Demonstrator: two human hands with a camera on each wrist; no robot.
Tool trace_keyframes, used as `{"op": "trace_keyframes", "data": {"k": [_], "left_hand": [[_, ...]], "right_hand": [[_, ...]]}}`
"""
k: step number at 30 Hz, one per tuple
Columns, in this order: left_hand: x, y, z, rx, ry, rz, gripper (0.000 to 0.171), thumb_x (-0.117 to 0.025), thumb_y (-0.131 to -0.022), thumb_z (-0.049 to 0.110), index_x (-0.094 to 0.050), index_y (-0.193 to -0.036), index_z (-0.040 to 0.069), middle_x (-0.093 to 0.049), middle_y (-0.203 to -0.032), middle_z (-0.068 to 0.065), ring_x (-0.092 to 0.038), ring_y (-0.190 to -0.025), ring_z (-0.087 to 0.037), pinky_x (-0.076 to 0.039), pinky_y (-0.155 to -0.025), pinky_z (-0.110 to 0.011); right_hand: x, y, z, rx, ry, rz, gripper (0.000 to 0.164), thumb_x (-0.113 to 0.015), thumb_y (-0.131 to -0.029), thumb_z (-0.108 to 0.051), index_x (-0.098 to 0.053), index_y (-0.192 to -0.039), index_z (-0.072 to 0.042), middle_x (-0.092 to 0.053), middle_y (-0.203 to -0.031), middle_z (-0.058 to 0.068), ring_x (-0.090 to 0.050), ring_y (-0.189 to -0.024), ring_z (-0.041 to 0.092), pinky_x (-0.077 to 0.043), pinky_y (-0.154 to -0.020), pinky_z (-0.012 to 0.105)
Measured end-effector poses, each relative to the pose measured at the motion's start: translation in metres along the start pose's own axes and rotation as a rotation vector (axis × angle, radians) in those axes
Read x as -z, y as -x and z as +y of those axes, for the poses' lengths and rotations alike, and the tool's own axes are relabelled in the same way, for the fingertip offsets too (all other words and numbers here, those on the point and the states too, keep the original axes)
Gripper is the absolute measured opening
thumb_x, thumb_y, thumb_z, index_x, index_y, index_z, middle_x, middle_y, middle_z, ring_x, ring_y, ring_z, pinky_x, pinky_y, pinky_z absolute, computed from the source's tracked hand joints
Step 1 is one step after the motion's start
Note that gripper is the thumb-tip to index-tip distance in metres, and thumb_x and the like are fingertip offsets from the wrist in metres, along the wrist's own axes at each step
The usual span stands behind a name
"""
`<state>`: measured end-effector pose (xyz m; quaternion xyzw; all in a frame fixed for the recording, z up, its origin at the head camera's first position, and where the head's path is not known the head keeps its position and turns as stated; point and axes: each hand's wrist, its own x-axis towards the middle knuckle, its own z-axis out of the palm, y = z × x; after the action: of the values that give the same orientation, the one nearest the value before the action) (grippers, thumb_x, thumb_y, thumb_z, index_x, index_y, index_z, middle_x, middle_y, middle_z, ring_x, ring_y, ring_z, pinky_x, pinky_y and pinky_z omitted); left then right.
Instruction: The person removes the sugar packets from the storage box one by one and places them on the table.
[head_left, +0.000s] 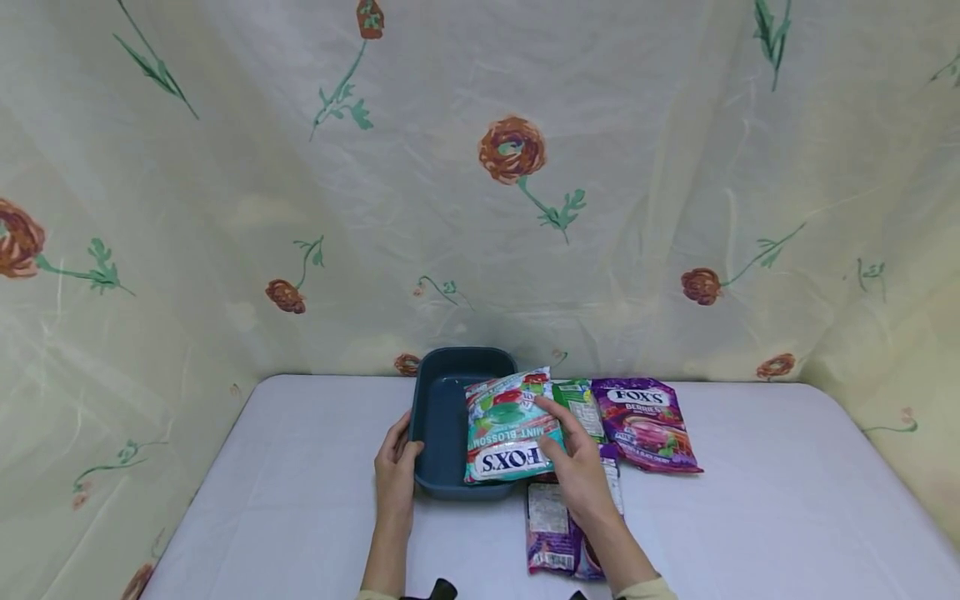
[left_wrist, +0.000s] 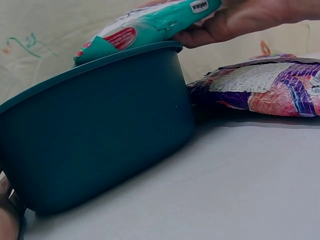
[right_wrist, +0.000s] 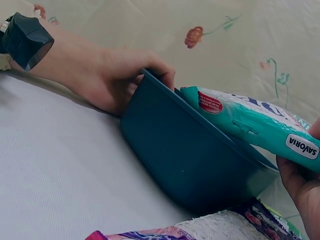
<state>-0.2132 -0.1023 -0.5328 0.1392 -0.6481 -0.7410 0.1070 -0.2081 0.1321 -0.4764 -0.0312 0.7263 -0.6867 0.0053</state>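
Note:
A dark teal plastic tub (head_left: 441,417) stands at the far side of the table. My left hand (head_left: 396,471) grips its left wall, the thumb over the rim, as the right wrist view also shows. In my right hand (head_left: 581,475) is a mint green candy bag (head_left: 504,429) marked FOX'S, pinched by its right side. The bag (left_wrist: 150,30) slants over the tub's right part, overlapping the rim (right_wrist: 210,122). Beneath the right hand and forearm lie purple candy bags (head_left: 551,529), partly hidden.
Right of the tub lies a green candy bag (head_left: 581,408), partly covered by the mint bag. Farther right is a purple FOX'S berries bag (head_left: 647,423). A white cloth covers the table (head_left: 780,500); a flower-patterned curtain (head_left: 615,275) hangs behind its back edge.

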Motion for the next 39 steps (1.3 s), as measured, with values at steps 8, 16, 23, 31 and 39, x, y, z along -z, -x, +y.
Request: {"op": "trace_keyframes", "data": {"k": [8,16,23,31,39], "left_hand": [[0.000,0.000,0.000,-0.015,0.005,-0.003,0.046,-0.049,-0.090,0.007,-0.052,-0.134,0.016,-0.049,-0.142,-0.008,-0.045,-0.133,-0.022,-0.033,-0.111,-0.044],[0.000,0.001,0.001,-0.013,0.008,-0.008,0.047,-0.049,-0.089,0.006,-0.052,-0.135,0.017,-0.048,-0.142,-0.006,-0.045,-0.133,-0.019,-0.035,-0.110,-0.041],[0.002,-0.001,0.000,-0.023,0.005,-0.017,0.048,-0.048,-0.089,0.006,-0.051,-0.136,0.016,-0.047,-0.143,-0.009,-0.044,-0.133,-0.021,-0.035,-0.110,-0.042],[0.001,0.001,-0.001,-0.010,0.012,-0.007,0.048,-0.049,-0.088,0.007,-0.052,-0.134,0.020,-0.048,-0.142,-0.002,-0.045,-0.132,-0.015,-0.038,-0.107,-0.030],[0.001,0.001,-0.001,-0.021,0.021,-0.027,0.048,-0.049,-0.089,0.006,-0.051,-0.135,0.018,-0.047,-0.143,-0.005,-0.043,-0.134,-0.018,-0.039,-0.103,-0.022]], "right_hand": [[0.006,0.002,0.004,0.018,-0.012,0.006,0.050,-0.046,-0.094,-0.002,-0.048,-0.136,-0.029,-0.035,-0.150,-0.008,-0.014,-0.146,0.014,-0.008,-0.120,0.044],[0.015,0.005,0.006,0.005,-0.063,0.007,0.050,-0.044,-0.094,0.000,-0.046,-0.138,-0.023,-0.034,-0.150,-0.010,-0.016,-0.143,0.009,-0.015,-0.118,0.038],[0.019,0.005,0.006,0.011,-0.089,0.023,0.051,-0.044,-0.093,0.002,-0.045,-0.139,-0.019,-0.033,-0.151,-0.007,-0.013,-0.146,0.012,-0.011,-0.120,0.042],[0.022,0.007,0.008,0.006,-0.110,0.030,0.052,-0.042,-0.093,0.004,-0.044,-0.140,-0.017,-0.031,-0.152,-0.005,-0.020,-0.143,0.012,-0.031,-0.105,0.011],[0.026,0.011,0.010,0.002,-0.172,0.030,0.052,-0.042,-0.093,0.005,-0.042,-0.141,-0.015,-0.024,-0.155,-0.002,-0.021,-0.142,0.016,-0.037,-0.097,0.007]]}}
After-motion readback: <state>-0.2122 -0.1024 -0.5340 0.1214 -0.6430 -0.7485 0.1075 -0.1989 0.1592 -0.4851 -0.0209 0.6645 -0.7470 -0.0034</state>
